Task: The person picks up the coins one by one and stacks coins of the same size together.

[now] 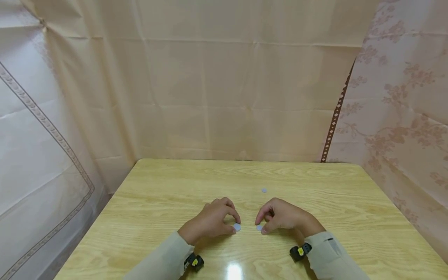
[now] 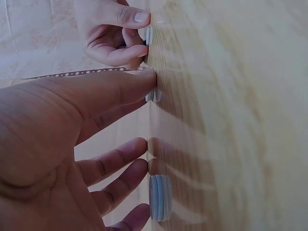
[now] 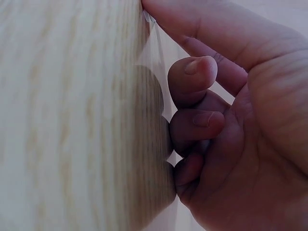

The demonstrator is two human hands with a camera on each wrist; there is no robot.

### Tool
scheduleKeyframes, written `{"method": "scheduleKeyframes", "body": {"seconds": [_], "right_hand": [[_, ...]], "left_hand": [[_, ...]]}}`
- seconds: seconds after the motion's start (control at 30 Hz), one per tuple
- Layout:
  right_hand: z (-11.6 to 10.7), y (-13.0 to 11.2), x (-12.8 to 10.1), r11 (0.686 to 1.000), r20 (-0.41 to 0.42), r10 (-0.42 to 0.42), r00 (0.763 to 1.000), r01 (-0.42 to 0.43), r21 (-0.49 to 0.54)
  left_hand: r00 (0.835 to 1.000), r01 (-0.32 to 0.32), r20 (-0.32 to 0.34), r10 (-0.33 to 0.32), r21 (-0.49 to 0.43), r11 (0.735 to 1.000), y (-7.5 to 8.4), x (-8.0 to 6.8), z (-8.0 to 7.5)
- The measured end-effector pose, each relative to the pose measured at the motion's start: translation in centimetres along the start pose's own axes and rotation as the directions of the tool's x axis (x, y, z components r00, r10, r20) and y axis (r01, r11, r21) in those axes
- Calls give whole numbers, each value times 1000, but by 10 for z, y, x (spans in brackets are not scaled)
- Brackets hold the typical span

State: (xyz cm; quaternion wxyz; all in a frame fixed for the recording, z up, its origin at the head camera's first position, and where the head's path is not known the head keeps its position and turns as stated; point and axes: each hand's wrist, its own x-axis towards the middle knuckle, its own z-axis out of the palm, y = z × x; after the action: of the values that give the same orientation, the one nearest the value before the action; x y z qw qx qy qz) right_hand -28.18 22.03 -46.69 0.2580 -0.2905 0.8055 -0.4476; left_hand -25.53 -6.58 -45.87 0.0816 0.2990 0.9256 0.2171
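Note:
In the head view my left hand (image 1: 215,218) has its thumb and index fingertip at opposite edges of a small pale round disc (image 1: 237,226) lying flat on the table. To its right, my right hand (image 1: 283,216) pinches a similar disc (image 1: 259,228) the same way, its other fingers curled in. In the left wrist view a thicker light-blue disc or stack of discs (image 2: 157,198) shows edge-on beside the left hand's outer fingers; the hand hides it from the head view. The right wrist view shows only a sliver of disc (image 3: 147,17) under the fingertips.
Another pale disc (image 1: 264,190) lies on the wooden table (image 1: 168,182) beyond the two hands. Beige cloth (image 1: 224,97) hangs behind the table, with patterned cloth at both sides. Each wrist wears a black strap-on camera (image 1: 299,252).

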Motion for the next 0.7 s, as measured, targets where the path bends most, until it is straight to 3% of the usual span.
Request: {"method": "scheduleKeyframes", "body": {"seconds": [0.4,0.7], "right_hand": [[4,1,0,1000,0,2,1000,-2,-16],[-1,3,1,999,-16,26,1000,-27,-25]], "left_hand": [[1000,9,6,-9,-41,999,3,5,-1],[1000,21,13,-20,-14,1000,5,30,-5]]}}
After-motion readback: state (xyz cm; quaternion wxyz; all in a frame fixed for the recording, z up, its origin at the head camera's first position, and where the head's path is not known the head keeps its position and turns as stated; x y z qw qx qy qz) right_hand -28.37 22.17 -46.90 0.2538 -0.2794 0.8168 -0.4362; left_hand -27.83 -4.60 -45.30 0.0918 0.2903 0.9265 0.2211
